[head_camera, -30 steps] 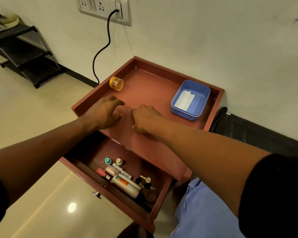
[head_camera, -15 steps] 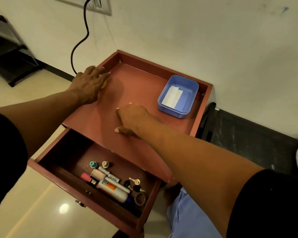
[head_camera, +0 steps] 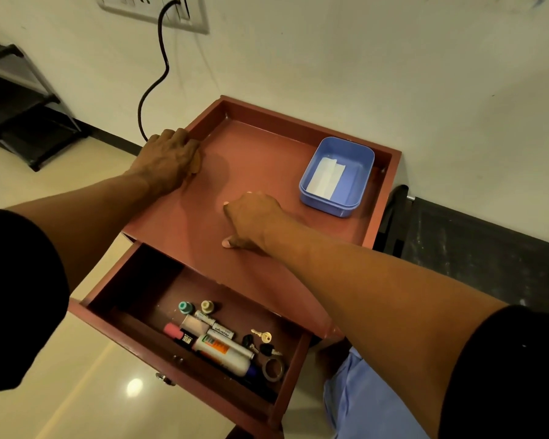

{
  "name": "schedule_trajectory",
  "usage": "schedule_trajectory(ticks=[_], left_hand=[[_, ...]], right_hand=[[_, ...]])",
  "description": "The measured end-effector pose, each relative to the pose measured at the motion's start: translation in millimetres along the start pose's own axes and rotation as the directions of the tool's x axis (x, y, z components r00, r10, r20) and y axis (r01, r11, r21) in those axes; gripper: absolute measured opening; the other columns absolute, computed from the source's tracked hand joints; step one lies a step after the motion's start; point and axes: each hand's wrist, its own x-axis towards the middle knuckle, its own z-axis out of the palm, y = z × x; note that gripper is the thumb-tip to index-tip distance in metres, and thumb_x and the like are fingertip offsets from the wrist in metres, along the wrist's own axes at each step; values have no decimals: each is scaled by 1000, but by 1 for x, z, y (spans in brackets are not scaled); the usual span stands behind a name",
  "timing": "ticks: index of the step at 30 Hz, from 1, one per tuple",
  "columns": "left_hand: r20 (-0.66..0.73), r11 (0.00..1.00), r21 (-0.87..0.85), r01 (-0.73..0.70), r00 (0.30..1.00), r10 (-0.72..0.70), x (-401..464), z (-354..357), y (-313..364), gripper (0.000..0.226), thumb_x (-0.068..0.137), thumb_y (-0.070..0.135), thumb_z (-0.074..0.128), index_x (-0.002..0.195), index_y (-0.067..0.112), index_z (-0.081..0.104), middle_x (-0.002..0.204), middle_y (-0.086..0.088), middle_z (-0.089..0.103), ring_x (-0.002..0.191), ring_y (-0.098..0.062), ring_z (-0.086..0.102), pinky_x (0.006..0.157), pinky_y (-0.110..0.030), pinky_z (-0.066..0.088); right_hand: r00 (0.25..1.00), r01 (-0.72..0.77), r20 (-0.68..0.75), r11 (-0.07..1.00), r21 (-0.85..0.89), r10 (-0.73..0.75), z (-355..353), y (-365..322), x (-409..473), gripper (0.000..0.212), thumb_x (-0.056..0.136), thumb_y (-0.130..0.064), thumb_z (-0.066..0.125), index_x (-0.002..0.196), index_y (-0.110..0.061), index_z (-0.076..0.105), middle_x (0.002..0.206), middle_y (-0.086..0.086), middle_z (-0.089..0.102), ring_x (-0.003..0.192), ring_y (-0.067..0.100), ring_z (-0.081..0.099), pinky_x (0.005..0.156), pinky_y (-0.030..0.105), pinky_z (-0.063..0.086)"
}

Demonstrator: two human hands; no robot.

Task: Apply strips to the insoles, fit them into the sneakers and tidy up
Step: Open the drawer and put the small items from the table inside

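My left hand (head_camera: 168,160) lies over a small yellow jar (head_camera: 197,163) at the left rim of the red-brown table top (head_camera: 251,144), fingers curled round it so only a sliver of the jar shows. Near the middle of the top, my right hand (head_camera: 254,218) rests on its bent fingertips and thumb, with nothing visible in it. A blue plastic tray (head_camera: 358,160) at the back right holds white strips (head_camera: 325,177). No insoles or sneakers are in view.
The drawer (head_camera: 184,364) under the top is pulled open and holds a white bottle (head_camera: 225,353), small vials, markers, keys (head_camera: 262,336) and a tape roll (head_camera: 273,369). A black cable (head_camera: 154,83) hangs from the wall socket. A black shoe rack (head_camera: 19,106) stands far left.
My left hand moved from the middle of the top out to the left rim and closed over the yellow jar. My right hand stayed in place on the top.
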Motion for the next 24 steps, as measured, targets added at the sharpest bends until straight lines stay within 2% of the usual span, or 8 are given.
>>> schedule_trajectory(ticks=[7,9,13,15,17,19,22,24], left_hand=[[68,848,-480,225,973,-220,-41,-23,17,70,74,34,85,137,18,58,135,-10,50,114,-28,55,86,-34,45],[45,805,-553,217,972,-232,-66,-30,27,70,73,35,86,136,20,59,130,-3,56,110,-22,57,83,-29,45],[81,604,-755,254,951,-299,-123,-44,44,65,72,33,90,124,25,53,112,13,60,94,-8,61,72,-20,50],[119,544,-799,256,954,-274,-150,-47,48,56,73,32,90,115,26,54,107,13,61,92,-9,63,70,-24,54],[161,570,-776,270,959,-235,-175,-46,48,50,73,31,90,109,30,55,104,12,64,90,-9,65,72,-29,57],[231,641,-702,310,951,-208,-194,-41,44,49,73,29,89,107,33,55,104,12,63,91,-9,63,74,-32,58],[350,724,-602,336,927,-139,-210,-25,32,53,71,29,87,113,37,55,111,11,61,100,-16,60,79,-36,57],[404,787,-521,330,908,-113,-216,-9,25,61,70,27,89,122,33,58,120,9,58,108,-16,56,84,-32,52]], right_hand=[[1000,-11,-18,998,63,12,6,-1,-1,74,87,-61,66,147,-21,45,144,12,52,136,34,46,109,48,39],[1000,-17,-15,995,101,19,9,0,-5,76,89,-61,63,151,-24,40,148,15,48,139,34,42,114,48,34],[1000,-23,-6,992,124,24,12,0,-9,83,91,-61,61,158,-24,29,158,21,34,146,39,33,119,49,27],[1000,-30,8,992,124,30,13,0,-9,84,91,-62,60,159,-25,26,160,22,29,148,41,29,121,50,25],[999,-50,13,991,125,49,17,-1,-9,81,92,-63,58,158,-28,26,162,20,26,147,45,29,120,53,30],[999,-43,-23,994,102,46,22,-4,-15,70,95,-59,55,154,-27,35,157,16,36,140,46,39,113,54,39],[988,20,-154,996,92,-5,31,-19,-31,42,98,-43,54,134,-21,56,133,11,56,120,36,54,98,46,49],[963,79,-264,991,109,-48,39,-37,-42,28,96,-32,56,120,-19,64,121,8,59,112,31,56,91,42,49]])
